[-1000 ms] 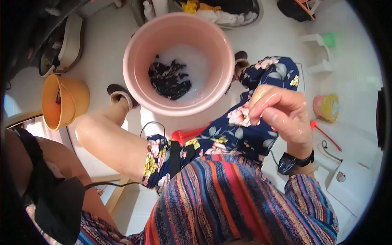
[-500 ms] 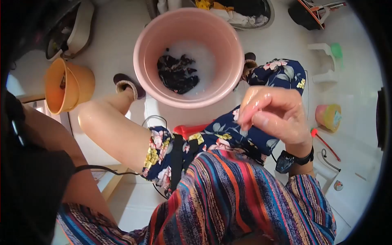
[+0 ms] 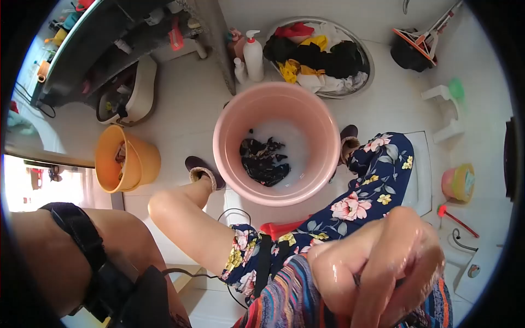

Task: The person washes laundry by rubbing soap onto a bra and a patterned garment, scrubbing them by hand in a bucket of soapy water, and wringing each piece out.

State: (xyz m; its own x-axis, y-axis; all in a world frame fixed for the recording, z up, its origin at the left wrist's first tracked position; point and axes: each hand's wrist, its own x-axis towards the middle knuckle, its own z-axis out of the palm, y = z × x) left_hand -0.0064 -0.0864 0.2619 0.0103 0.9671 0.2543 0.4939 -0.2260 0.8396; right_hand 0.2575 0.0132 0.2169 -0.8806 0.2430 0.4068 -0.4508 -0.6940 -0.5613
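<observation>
My right hand [image 3: 377, 268], wet and shiny, is raised close to the camera at the lower right, above my striped top [image 3: 284, 295]. Its fingers are bent, with the tips hidden, so whether it holds anything cannot be made out. My left arm [image 3: 128, 235] is bent at the lower left with black straps around it; no fingers of my left hand show. A large pink tub [image 3: 221, 128] stands on the floor between my feet. Dark wet cloth [image 3: 265, 167] lies inside it in cloudy, sudsy water.
A metal basin [image 3: 369, 71] of clothes stands behind the tub, beside a white pump bottle [image 3: 253, 57]. A yellow bucket [image 3: 147, 164] is at the left. White stool [image 3: 451, 117], pink-yellow container [image 3: 459, 183] and red-handled brush [image 3: 459, 221] are at the right.
My right hand has come nearer the camera and lower, hiding its watch. The view has shifted, showing more of the basin and the shelves; the tub appears lower and further right.
</observation>
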